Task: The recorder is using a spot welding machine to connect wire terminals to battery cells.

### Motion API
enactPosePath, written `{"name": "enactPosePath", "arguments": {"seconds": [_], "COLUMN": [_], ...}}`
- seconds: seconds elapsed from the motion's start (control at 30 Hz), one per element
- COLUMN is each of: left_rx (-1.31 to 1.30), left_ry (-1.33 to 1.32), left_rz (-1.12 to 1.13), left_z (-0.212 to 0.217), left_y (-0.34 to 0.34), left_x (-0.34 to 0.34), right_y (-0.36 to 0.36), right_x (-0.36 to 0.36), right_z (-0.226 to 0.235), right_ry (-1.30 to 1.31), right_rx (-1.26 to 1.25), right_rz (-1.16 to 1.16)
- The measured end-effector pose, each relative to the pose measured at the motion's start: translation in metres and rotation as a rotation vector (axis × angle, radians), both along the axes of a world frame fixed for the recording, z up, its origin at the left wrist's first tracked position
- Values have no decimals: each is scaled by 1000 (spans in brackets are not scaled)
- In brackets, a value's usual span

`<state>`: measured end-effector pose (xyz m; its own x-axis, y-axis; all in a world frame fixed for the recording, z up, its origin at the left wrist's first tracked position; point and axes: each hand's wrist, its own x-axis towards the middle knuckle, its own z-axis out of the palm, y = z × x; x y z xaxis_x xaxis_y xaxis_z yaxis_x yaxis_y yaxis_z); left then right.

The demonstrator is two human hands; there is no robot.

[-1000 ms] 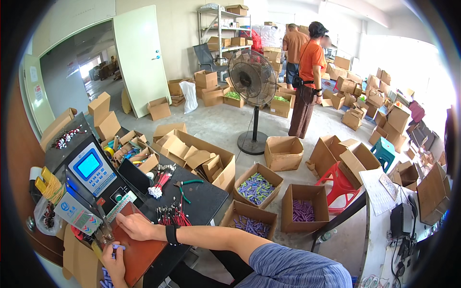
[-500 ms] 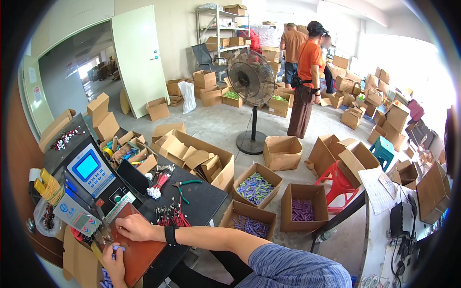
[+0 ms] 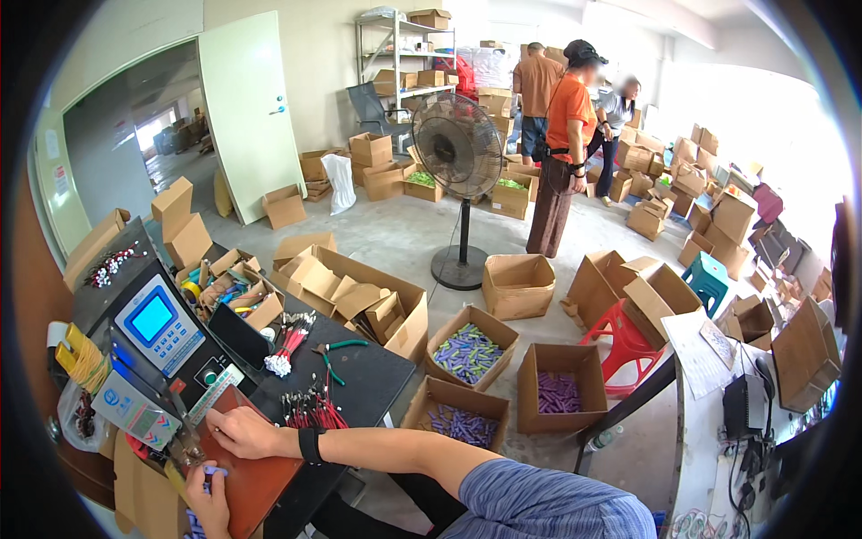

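Observation:
My left hand grips a small purple battery cell at the front of a bench machine, which has a blue screen and a keypad. Just beyond it, the fingers of my right hand are pinched together above the reddish-brown mat. Whatever lies between those fingertips is too small to make out. Both hands are beside the machine's metal tips. A black band circles my right wrist. Bunches of red wire leads and green-handled pliers lie on the black table.
Cartons of purple and green cells and purple cells stand on the floor right of the table. Behind them are a standing fan and a red stool. Several people stand farther back. A white table is at right.
The whole view has shifted slightly. My hands keep nearly the same place at the machine, the left still with the purple cell. A person at the back has come more into sight.

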<state>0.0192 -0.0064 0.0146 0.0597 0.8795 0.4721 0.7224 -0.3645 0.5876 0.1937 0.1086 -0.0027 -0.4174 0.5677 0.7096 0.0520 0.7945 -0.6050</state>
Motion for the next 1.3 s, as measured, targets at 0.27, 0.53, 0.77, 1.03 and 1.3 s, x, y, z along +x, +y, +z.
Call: {"name": "enactPosePath", "arguments": {"seconds": [0.27,0.53,0.77,1.03,1.3], "left_rx": [5,-4,-6,44,79], "left_ry": [52,43,-1,54,55], "left_rz": [-34,-31,89,4,59], "left_z": [2,5,-6,1,-3], "left_y": [1,-1,-9,14,-5], "left_x": [-2,3,0,15,-2], "right_y": [3,-2,-6,8,-9], "right_x": [2,6,-6,17,0], "right_z": [2,3,-5,8,16], "right_ry": [-8,-49,9,-116,-62], "right_rx": [50,27,59,129,-64], "right_rz": [45,14,25,-106,133]}}
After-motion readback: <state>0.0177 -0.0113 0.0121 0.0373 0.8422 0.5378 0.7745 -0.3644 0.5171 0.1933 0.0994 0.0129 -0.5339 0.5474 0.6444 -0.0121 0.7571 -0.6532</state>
